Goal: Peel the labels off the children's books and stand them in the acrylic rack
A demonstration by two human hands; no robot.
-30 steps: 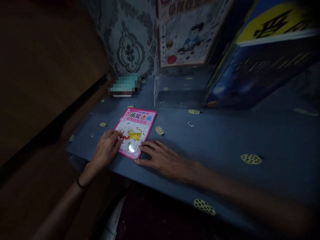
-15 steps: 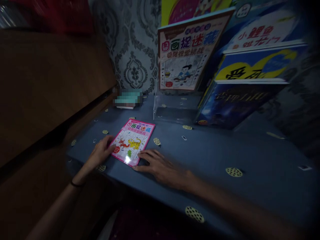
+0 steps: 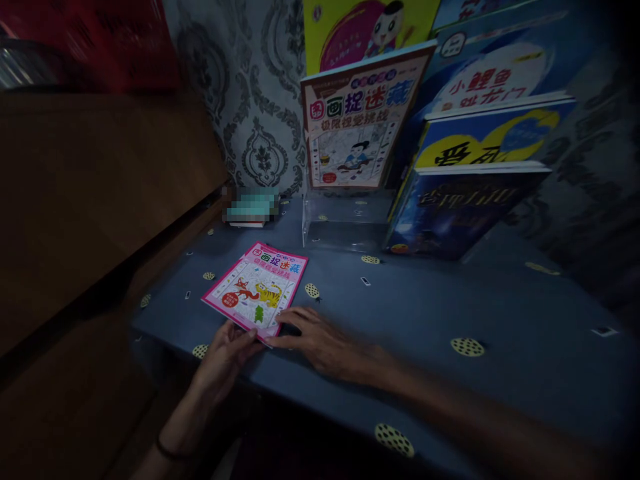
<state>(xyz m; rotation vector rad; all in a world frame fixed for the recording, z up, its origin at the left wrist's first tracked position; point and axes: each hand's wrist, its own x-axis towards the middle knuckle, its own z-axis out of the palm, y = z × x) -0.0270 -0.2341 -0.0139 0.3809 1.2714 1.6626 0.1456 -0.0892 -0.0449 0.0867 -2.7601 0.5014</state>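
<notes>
A thin pink-bordered children's picture book (image 3: pixel 273 283) lies on the desk with its cover up, showing a fox and a yellow tiger. At its near edge my left hand (image 3: pixel 227 353) pinches it, thumb on the cover and fingers below. My right hand (image 3: pixel 313 337) grips the near right corner, its fingertips at the right edge and its thumb by the corner. The undersides of the fingers are hidden.
A clear acrylic stand (image 3: pixel 345 233) at the back holds an upright brown-bordered picture book (image 3: pixel 357 147). Beside it several books, including a dark blue book (image 3: pixel 460 210), stand in tiers. A small teal book (image 3: pixel 253 207) lies back left. A wooden cabinet (image 3: pixel 100 200) borders the desk (image 3: pixel 400 307).
My left hand has moved from the book's left edge to its near edge. The right hand stays by the near right corner. The camera view has shifted slightly.
</notes>
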